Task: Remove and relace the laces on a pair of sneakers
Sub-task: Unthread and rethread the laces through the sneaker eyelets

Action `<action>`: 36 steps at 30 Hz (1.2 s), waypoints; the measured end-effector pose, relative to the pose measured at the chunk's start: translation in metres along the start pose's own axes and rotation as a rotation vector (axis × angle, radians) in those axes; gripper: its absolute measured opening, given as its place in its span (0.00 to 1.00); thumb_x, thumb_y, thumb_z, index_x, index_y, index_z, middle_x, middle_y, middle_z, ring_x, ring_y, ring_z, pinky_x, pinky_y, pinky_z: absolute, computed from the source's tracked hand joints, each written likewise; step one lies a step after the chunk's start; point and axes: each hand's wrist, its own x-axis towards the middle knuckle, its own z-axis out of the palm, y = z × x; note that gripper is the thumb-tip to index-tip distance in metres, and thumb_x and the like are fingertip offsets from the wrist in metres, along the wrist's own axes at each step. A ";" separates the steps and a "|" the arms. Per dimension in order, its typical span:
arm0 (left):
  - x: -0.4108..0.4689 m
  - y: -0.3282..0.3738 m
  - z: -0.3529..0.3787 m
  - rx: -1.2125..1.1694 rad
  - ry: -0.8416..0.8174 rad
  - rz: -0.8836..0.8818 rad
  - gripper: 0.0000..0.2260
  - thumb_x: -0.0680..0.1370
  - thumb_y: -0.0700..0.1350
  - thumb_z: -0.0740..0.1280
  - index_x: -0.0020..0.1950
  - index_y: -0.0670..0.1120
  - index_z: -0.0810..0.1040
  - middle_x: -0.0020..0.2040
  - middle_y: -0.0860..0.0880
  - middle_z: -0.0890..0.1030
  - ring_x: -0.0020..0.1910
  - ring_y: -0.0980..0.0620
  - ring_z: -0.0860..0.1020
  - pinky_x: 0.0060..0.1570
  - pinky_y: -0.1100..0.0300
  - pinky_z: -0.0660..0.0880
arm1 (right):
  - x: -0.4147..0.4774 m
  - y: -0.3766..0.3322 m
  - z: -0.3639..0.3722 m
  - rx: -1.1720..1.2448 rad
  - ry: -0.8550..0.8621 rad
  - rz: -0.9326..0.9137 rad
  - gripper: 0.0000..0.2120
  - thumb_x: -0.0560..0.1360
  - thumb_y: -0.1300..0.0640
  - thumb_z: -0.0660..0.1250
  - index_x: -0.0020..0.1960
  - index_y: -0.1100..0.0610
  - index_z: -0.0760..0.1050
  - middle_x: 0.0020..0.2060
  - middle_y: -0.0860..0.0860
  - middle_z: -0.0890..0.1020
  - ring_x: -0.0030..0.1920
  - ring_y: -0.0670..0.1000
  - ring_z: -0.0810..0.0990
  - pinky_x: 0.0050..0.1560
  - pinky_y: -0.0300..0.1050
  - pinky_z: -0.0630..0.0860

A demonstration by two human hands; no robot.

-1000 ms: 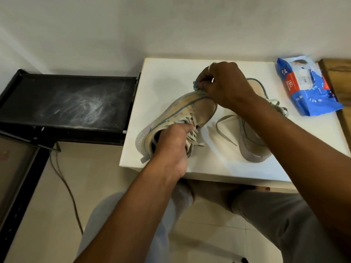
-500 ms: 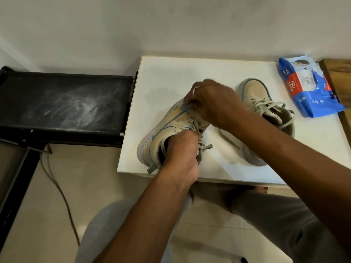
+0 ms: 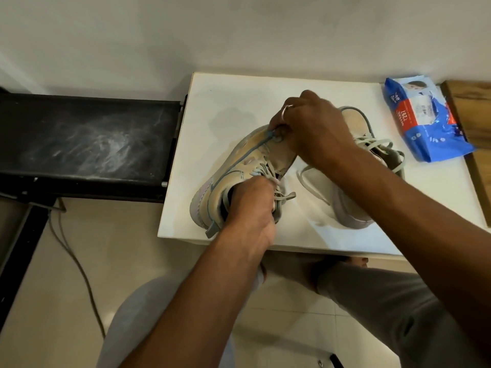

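Far sneaker point(image 3: 356, 122) part-hidden by right forearm point(image 3: 385, 187). Right hand point(image 3: 313, 131) curled on near sneaker point(image 3: 239, 166) toe, maybe pinching lace end point(image 3: 271, 134); left hand point(image 3: 252, 208) gripping collar.

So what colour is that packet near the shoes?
The packet is blue with a red-and-white label, clearest in the head view.

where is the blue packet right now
In the head view the blue packet lies on the white table's far right corner, right of the second sneaker and beside the wooden board.
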 end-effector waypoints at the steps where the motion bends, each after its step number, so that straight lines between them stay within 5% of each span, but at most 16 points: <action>1: -0.001 0.001 0.001 -0.013 0.022 -0.016 0.10 0.78 0.36 0.62 0.38 0.46 0.73 0.36 0.49 0.75 0.34 0.53 0.72 0.34 0.61 0.69 | -0.001 -0.007 0.001 0.039 -0.049 -0.012 0.11 0.73 0.60 0.69 0.51 0.49 0.85 0.48 0.46 0.83 0.52 0.54 0.75 0.41 0.47 0.72; 4: -0.003 0.005 0.005 -0.077 0.092 -0.052 0.11 0.76 0.33 0.65 0.34 0.43 0.77 0.33 0.47 0.77 0.33 0.50 0.74 0.35 0.58 0.70 | -0.004 -0.011 -0.002 0.069 -0.099 -0.007 0.10 0.75 0.56 0.68 0.53 0.47 0.84 0.50 0.45 0.83 0.55 0.52 0.75 0.46 0.47 0.74; 7: 0.000 0.003 0.004 -0.173 0.085 -0.011 0.09 0.75 0.33 0.66 0.39 0.44 0.80 0.37 0.47 0.81 0.39 0.49 0.79 0.47 0.53 0.78 | -0.004 0.005 -0.007 -0.031 -0.018 0.097 0.10 0.75 0.55 0.68 0.55 0.48 0.84 0.51 0.49 0.84 0.55 0.55 0.77 0.47 0.49 0.74; 10: 0.002 0.003 0.005 -0.211 0.076 0.006 0.08 0.74 0.32 0.66 0.41 0.43 0.81 0.40 0.47 0.83 0.43 0.47 0.81 0.57 0.43 0.78 | -0.007 -0.002 -0.007 0.013 -0.120 0.107 0.10 0.75 0.53 0.68 0.54 0.47 0.84 0.49 0.50 0.84 0.51 0.55 0.80 0.45 0.46 0.74; 13: 0.003 0.006 0.006 -0.278 0.060 0.020 0.09 0.73 0.30 0.65 0.42 0.42 0.81 0.43 0.44 0.84 0.47 0.44 0.82 0.57 0.41 0.77 | -0.007 -0.006 -0.010 0.008 -0.222 0.092 0.09 0.74 0.51 0.68 0.52 0.46 0.84 0.46 0.50 0.84 0.46 0.55 0.81 0.42 0.45 0.75; 17: 0.007 0.006 0.006 -0.328 0.052 0.029 0.09 0.73 0.30 0.64 0.44 0.42 0.80 0.48 0.43 0.83 0.51 0.43 0.82 0.59 0.43 0.76 | -0.006 0.005 -0.010 -0.063 -0.090 0.180 0.09 0.73 0.51 0.68 0.51 0.49 0.84 0.44 0.52 0.84 0.44 0.57 0.81 0.41 0.48 0.77; 23: 0.009 0.005 0.007 -0.359 0.036 0.020 0.09 0.73 0.29 0.64 0.48 0.39 0.81 0.51 0.40 0.84 0.51 0.40 0.82 0.56 0.41 0.78 | -0.008 -0.003 -0.019 0.008 -0.332 0.113 0.06 0.72 0.52 0.69 0.48 0.46 0.84 0.41 0.48 0.83 0.41 0.53 0.80 0.37 0.44 0.72; 28: 0.016 0.005 0.005 -0.363 0.021 0.035 0.13 0.73 0.30 0.65 0.55 0.40 0.80 0.55 0.41 0.83 0.49 0.44 0.82 0.53 0.51 0.79 | -0.007 0.002 -0.009 -0.061 -0.126 0.203 0.08 0.73 0.54 0.68 0.50 0.51 0.84 0.42 0.54 0.84 0.41 0.58 0.80 0.39 0.46 0.74; 33: 0.015 0.006 0.007 -0.408 0.038 0.039 0.13 0.73 0.28 0.64 0.53 0.39 0.80 0.53 0.40 0.83 0.52 0.41 0.82 0.57 0.43 0.78 | -0.006 -0.001 -0.023 0.086 -0.393 0.138 0.06 0.73 0.53 0.70 0.48 0.47 0.84 0.39 0.45 0.83 0.41 0.50 0.80 0.41 0.48 0.79; 36: 0.016 0.004 0.007 -0.414 0.024 0.049 0.12 0.72 0.28 0.63 0.49 0.40 0.81 0.53 0.40 0.83 0.53 0.40 0.82 0.58 0.43 0.77 | -0.004 0.002 -0.024 0.053 -0.389 0.166 0.05 0.71 0.52 0.71 0.47 0.48 0.84 0.39 0.46 0.83 0.40 0.51 0.79 0.39 0.46 0.77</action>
